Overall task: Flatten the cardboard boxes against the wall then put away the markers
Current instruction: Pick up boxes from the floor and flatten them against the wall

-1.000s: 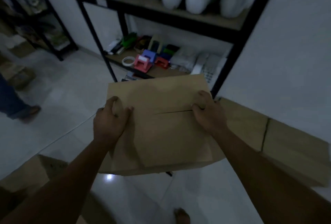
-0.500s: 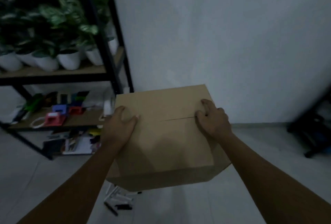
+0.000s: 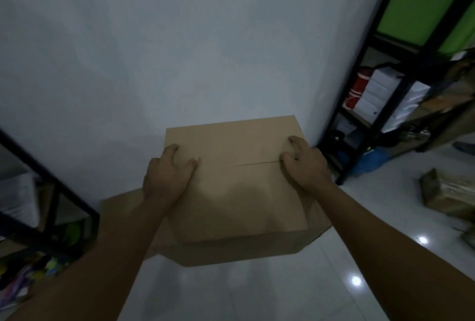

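A plain brown cardboard box [image 3: 239, 200] fills the middle of the view, held up in front of the white wall. My left hand [image 3: 168, 175] grips its left side, fingers curled over the top face. My right hand [image 3: 305, 164] grips the right side beside the slit between the flaps. Behind the box, low against the wall, a flat piece of cardboard [image 3: 120, 205] shows at the left. No markers are visible; the box hides the floor beneath it.
A black metal shelf unit [image 3: 401, 89] with white boxes and green bins stands at the right. Another black shelf [image 3: 51, 187] with colourful items below is at the left. A small brown package [image 3: 447, 194] lies on the glossy tiled floor at the right.
The view has swung right with the box still in both hands: the plant shelf has left the view and the right shelf unit and floor package have appeared.
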